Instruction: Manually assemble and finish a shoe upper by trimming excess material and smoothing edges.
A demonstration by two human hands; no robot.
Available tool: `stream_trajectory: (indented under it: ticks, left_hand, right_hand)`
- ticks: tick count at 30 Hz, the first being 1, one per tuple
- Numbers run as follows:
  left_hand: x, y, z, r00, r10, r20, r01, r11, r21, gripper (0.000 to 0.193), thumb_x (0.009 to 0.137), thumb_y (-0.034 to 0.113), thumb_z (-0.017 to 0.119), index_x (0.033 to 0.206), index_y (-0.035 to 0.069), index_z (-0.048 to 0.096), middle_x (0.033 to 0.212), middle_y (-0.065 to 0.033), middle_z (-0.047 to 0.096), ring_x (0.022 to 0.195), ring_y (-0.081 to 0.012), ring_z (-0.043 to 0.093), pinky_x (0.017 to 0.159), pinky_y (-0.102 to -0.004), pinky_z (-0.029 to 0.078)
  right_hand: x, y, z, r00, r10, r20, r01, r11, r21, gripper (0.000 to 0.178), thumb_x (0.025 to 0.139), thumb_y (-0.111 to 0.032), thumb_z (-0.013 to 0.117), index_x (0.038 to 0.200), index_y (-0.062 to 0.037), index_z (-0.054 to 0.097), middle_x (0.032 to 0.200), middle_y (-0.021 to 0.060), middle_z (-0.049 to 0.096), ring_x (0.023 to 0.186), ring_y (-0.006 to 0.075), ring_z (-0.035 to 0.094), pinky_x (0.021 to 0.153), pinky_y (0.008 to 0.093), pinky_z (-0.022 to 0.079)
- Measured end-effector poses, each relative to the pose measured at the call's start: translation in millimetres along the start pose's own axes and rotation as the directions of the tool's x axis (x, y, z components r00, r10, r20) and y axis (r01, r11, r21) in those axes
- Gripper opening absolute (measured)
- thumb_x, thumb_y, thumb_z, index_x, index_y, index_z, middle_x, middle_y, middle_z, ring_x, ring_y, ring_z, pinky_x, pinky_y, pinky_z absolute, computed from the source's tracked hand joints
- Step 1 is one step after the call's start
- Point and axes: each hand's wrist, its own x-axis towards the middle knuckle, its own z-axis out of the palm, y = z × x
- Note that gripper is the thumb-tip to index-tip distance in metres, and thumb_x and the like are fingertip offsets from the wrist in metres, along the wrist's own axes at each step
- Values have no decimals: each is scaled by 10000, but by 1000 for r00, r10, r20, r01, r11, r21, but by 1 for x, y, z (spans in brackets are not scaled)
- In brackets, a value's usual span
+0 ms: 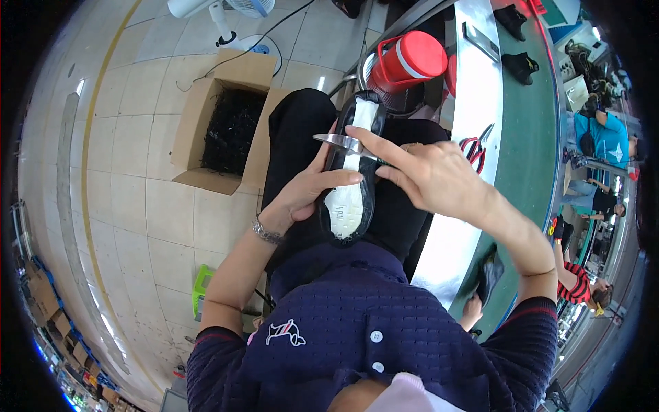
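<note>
A black shoe upper (pixel 368 189) lies bottom up between my thighs, its white sole board (pixel 347 206) facing me. My left hand (pixel 312 185) grips it from the left side, with the thumb pressed on the white board. Across the middle of the shoe lies a shiny, flat metal blade (pixel 338 140), its pointed end toward the left. My right hand (pixel 425 172) is closed on the blade's right end, and the index finger stretches forward over the white board. That hand hides most of the tool's handle, so I cannot tell its shape.
An open cardboard box (pixel 195 137) of black scraps stands at left, near a fan (pixel 226 27). A red jug (pixel 412 62) stands ahead. Right: a metal ledge (pixel 453 240) with red-handled pliers (pixel 475 150), a green belt (pixel 528 137) with black shoes, another person's hand (pixel 472 310).
</note>
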Motion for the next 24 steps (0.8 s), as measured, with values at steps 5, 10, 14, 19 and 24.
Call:
stream_trajectory:
  ticks: [5,10,14,19,24]
  left_hand:
    - [3,-7,-4,997,16,70,-18,1000,17,1096,788,149,768,1541,238,-23,1436,-93,350,1276,-183,404,1044,-341,370]
    - [-1,-35,-9,984,137,111,-97,946,-308,702,995,494,396,1537,265,14,1520,-53,290,1349,-192,365,1085,-364,354]
    - [1,-55,0,987,112,113,-55,907,-417,660,986,568,279,1533,287,41,1511,-66,310,1337,-209,394,1087,-386,365]
    - [-1,-58,15,978,207,25,-185,915,-360,658,984,570,300,1530,317,33,1522,-72,281,1344,-215,384,1071,-396,381]
    - [-8,-60,15,955,285,78,-243,907,-345,704,991,446,445,1533,295,22,1535,-77,252,1385,-226,326,1102,-404,342]
  right_hand:
    - [-4,4,17,993,-6,-114,22,990,143,630,904,-194,592,1468,-213,313,618,119,622,514,305,621,461,397,478]
    - [-25,7,-4,991,36,129,-60,981,183,599,920,-158,565,1459,-257,325,614,172,611,581,334,645,550,431,513]
    - [-42,-7,-5,978,-53,202,24,989,143,698,843,-52,576,1449,-321,359,891,264,621,797,361,656,620,423,537]
    - [-43,-31,18,992,-114,-59,93,956,-279,758,780,7,580,1402,-399,432,734,93,524,604,191,575,494,303,506]
    - [-46,-11,30,995,-88,-47,79,983,-164,707,817,-110,647,1400,-437,416,617,28,479,504,154,531,445,297,476]
